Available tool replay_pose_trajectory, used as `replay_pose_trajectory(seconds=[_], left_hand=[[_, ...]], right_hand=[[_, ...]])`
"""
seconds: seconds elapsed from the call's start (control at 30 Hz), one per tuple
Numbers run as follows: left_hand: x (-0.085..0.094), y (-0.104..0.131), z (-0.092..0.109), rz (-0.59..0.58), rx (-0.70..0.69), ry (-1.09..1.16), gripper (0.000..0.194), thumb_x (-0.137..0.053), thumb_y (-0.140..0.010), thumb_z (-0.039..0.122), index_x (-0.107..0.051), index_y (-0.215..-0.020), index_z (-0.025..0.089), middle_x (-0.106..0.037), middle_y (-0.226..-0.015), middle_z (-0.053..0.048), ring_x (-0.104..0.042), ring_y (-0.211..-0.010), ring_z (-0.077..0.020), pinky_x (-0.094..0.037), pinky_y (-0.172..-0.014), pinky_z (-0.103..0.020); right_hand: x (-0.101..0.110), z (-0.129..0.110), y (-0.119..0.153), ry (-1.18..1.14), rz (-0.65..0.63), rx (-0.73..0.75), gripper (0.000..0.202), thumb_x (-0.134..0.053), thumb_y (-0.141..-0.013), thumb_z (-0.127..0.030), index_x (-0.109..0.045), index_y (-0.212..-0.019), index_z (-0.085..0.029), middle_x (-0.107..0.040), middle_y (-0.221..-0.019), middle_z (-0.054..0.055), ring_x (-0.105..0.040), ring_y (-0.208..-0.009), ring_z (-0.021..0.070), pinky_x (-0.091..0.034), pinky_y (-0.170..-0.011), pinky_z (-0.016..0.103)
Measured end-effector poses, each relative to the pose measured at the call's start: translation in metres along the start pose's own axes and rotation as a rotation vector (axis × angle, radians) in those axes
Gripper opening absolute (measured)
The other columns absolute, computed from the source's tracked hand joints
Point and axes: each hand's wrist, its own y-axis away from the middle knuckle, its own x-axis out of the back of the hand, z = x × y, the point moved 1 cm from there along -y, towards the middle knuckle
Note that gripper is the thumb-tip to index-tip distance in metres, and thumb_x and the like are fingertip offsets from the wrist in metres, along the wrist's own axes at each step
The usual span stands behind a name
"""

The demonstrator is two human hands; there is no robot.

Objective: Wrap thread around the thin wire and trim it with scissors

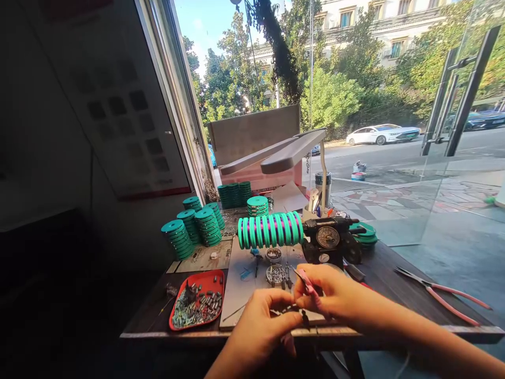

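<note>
My right hand (329, 289) is closed around small pink-handled scissors (309, 286), their tips pointing up and to the left. Close beside it, my left hand (262, 316) is pinched near the table's front edge, and what its fingers hold is too small and hidden to name. Just beyond the hands, a round dish of small metallic beads (275, 273) sits on a pale board (232, 295), with a second small round dish (273, 255) behind it. Teal line spools (270, 230) are lined up on the shaft of a dark winding device (329, 239).
A red tray (172, 316) of small metal pieces lies at the left. Stacks of teal spools (177, 239) stand behind it. Long-nosed pliers with red handles (434, 289) rest at the right. A lamp with flat panels (294, 152) reaches over the back, before a window.
</note>
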Motion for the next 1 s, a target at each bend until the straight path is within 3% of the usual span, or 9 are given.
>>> replay_pose_trajectory(seconds=[0.13, 0.3, 0.43, 0.63, 0.83, 1.0], left_hand=[[0.002, -0.001, 0.003, -0.184, 0.028, 0.067, 0.033, -0.057, -0.071, 0.032, -0.063, -0.094, 0.009, -0.056, -0.048, 0.001, -0.044, -0.033, -0.0035, -0.018, -0.031, -0.015], [0.0, -0.002, 0.0, -0.345, 0.033, 0.244, 0.034, -0.045, -0.08, 0.039, -0.063, -0.086, 0.01, -0.064, -0.074, -0.006, -0.053, -0.039, -0.0044, -0.013, -0.03, -0.016], [0.001, -0.002, -0.003, -0.35, 0.084, 0.222, 0.028, -0.051, -0.078, 0.036, -0.059, -0.072, 0.01, -0.063, -0.066, -0.005, -0.051, -0.035, -0.0035, -0.012, -0.031, -0.017], [0.004, -0.002, -0.004, -0.251, 0.028, 0.064, 0.03, -0.056, -0.072, 0.04, -0.057, -0.065, 0.011, -0.057, -0.056, -0.002, -0.044, -0.034, -0.0028, -0.019, -0.034, -0.017], [0.005, -0.001, -0.007, -0.131, -0.102, 0.037, 0.034, -0.058, -0.069, 0.042, -0.06, -0.059, 0.01, -0.047, -0.046, 0.002, -0.034, -0.033, -0.0025, -0.015, -0.036, -0.019], [0.003, 0.002, -0.011, 0.062, -0.145, 0.153, 0.029, -0.06, -0.069, 0.04, -0.061, -0.063, 0.011, -0.049, -0.051, 0.002, -0.034, -0.036, -0.0031, -0.02, -0.039, -0.019]], right_hand=[[0.006, -0.004, -0.008, -0.203, -0.181, -0.086, 0.01, -0.055, -0.064, -0.017, -0.046, -0.061, -0.015, -0.041, -0.055, -0.006, -0.035, -0.052, 0.0077, -0.027, -0.049, 0.02], [0.012, -0.002, -0.013, -0.235, -0.294, -0.103, 0.01, -0.057, -0.065, -0.021, -0.051, -0.062, -0.013, -0.046, -0.052, -0.006, -0.04, -0.05, 0.0072, -0.03, -0.048, 0.019], [0.017, -0.002, -0.016, -0.191, -0.333, -0.122, 0.01, -0.061, -0.062, -0.02, -0.057, -0.064, -0.011, -0.047, -0.054, -0.006, -0.04, -0.052, 0.0072, -0.03, -0.048, 0.018], [0.017, -0.002, -0.023, -0.122, -0.385, -0.127, 0.005, -0.059, -0.062, -0.016, -0.058, -0.063, -0.01, -0.05, -0.055, -0.005, -0.043, -0.053, 0.0079, -0.032, -0.049, 0.018], [0.011, -0.007, -0.016, -0.056, -0.258, -0.113, 0.008, -0.055, -0.067, -0.019, -0.05, -0.062, -0.015, -0.044, -0.057, -0.006, -0.04, -0.055, 0.0087, -0.031, -0.051, 0.02], [0.001, -0.008, 0.01, 0.365, 0.073, -0.224, 0.021, -0.051, -0.076, -0.034, -0.047, -0.066, -0.017, -0.051, -0.067, 0.0, -0.045, -0.062, 0.0151, -0.035, -0.057, 0.026]])
